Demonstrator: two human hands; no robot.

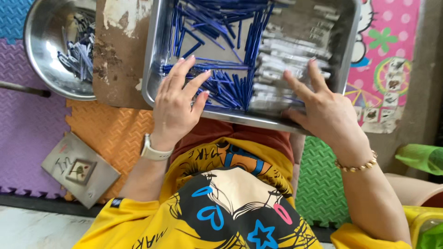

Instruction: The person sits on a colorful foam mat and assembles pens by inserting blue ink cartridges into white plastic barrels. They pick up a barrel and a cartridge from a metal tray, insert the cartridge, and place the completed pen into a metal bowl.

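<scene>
A rectangular steel tray (152,69) rests on my lap. Many thin blue sticks (217,41) fill its left and middle part, and pale grey-white pieces (290,60) lie stacked on its right side. My left hand (177,103), with a white watch at the wrist, lies over the tray's near left rim, fingers spread and touching the blue sticks. Over the near right rim, my right hand (323,110), with a bead bracelet, has its fingers apart on the pale pieces. Neither hand grips anything.
A round steel bowl (41,55) with more blue and white pieces sits at the far left. A worn brown board (117,69) lies under the tray. Coloured foam mats (27,129) cover the floor. A small grey booklet (78,168) lies at left; green plastic things (422,159) at right.
</scene>
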